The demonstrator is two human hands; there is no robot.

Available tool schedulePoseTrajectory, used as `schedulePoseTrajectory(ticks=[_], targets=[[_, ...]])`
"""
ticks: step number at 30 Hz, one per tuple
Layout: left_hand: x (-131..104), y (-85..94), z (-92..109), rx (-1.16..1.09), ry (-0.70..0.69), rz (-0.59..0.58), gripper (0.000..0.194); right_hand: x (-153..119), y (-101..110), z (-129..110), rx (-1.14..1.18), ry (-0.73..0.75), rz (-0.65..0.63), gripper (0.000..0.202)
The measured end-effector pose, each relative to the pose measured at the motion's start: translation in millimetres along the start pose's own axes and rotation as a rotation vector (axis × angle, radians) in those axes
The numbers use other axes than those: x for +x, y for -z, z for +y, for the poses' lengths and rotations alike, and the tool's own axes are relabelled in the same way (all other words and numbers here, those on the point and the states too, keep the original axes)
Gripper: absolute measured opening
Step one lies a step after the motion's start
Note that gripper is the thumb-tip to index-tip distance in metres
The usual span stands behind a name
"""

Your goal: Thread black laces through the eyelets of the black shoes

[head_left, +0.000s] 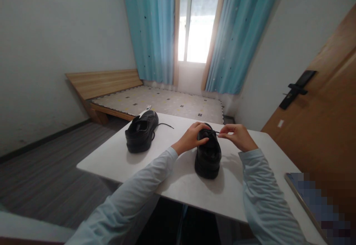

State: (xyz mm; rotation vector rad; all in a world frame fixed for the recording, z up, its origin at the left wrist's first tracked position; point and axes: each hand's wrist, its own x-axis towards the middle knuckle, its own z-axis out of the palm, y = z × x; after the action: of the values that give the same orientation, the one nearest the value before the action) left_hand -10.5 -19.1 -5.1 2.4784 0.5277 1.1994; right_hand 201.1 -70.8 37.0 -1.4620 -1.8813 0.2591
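Two black lace-up shoes are on a white table [172, 174]. The right-hand shoe [207, 165] stands in front of me with its heel toward me. My left hand [189, 138] grips that shoe from its left side, fingers and thumb bent over the lacing area. A dark shoelace [214, 131] runs from the lacing to the right, and my right hand [238, 137] pinches its end between thumb and fingertips. The shoe's toe is partly hidden behind my left fingers. Further left sits the other shoe [139, 138], untouched, a loose lace trailing to its right.
Beyond the table stands a low bed [167, 102] with a patterned mattress and wooden headboard [108, 82]. A wooden door [319, 115] with a black handle is at the right. A flat thin-edged object [303, 200], partly pixelated, lies at the near right. Blue curtains [152, 30] flank the window.
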Motion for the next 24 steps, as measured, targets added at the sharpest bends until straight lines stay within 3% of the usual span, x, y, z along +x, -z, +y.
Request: schedulePoseTrajectory(ticks=[10, 24], targets=[[0, -9.0, 5, 0.022, -0.029, 0.056, 0.014, 0, -5, 1, -0.044, 0.021, -0.038, 0.031], [6, -17.1, -2, 0.156, -0.034, -0.007, 0.018, 1, -12, 0, 0.016, -0.002, -0.05, 0.03]])
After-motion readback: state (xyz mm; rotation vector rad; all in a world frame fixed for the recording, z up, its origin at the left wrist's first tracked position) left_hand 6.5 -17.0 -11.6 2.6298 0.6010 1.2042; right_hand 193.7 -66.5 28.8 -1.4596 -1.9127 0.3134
